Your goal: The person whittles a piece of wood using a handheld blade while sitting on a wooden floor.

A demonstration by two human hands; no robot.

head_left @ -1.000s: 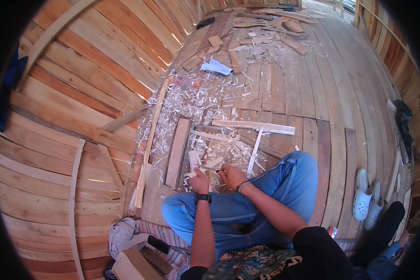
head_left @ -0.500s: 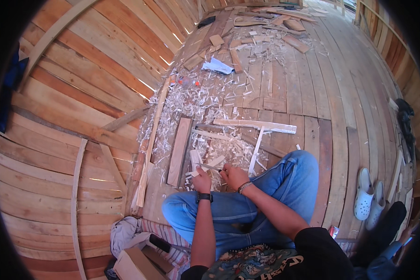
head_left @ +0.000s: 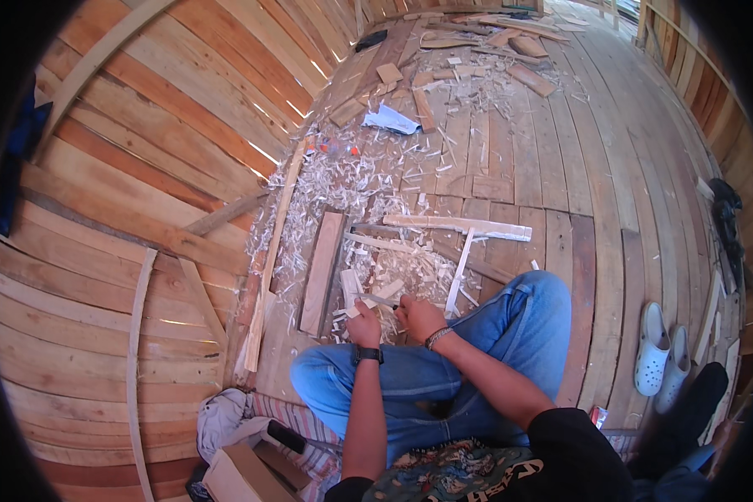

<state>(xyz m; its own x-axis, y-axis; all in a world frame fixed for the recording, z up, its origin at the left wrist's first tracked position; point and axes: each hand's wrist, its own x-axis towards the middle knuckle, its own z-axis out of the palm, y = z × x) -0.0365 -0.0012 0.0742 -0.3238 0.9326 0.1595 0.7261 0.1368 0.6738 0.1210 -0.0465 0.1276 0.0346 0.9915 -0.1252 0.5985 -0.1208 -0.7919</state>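
My right hand (head_left: pixel 421 320) is closed round the dark handle of a knife (head_left: pixel 380 299), whose thin blade points left across the front of my left hand. My left hand (head_left: pixel 363 326) is closed, its fingers pinching a small pale piece of wood (head_left: pixel 344 313) that they mostly hide. Blade and wood meet close to my left fingertips; whether they touch is too small to tell. Just beyond lies a pale wooden block (head_left: pixel 350 287) among cut chips (head_left: pixel 414 269). Both hands are in front of my crossed legs.
A thick brown plank (head_left: pixel 321 276) lies left of my hands, a long pale board (head_left: pixel 460 224) beyond them. Shavings (head_left: pixel 330 184) spread along the plank wall. Light clogs (head_left: pixel 652 356) stand at right, near another person's dark-socked foot (head_left: pixel 707 385). A cardboard box (head_left: pixel 241 477) is at lower left.
My hands have barely shifted; the knife and the wood piece stay in them. At the lower right, a small bright spot beside the other person no longer shows.
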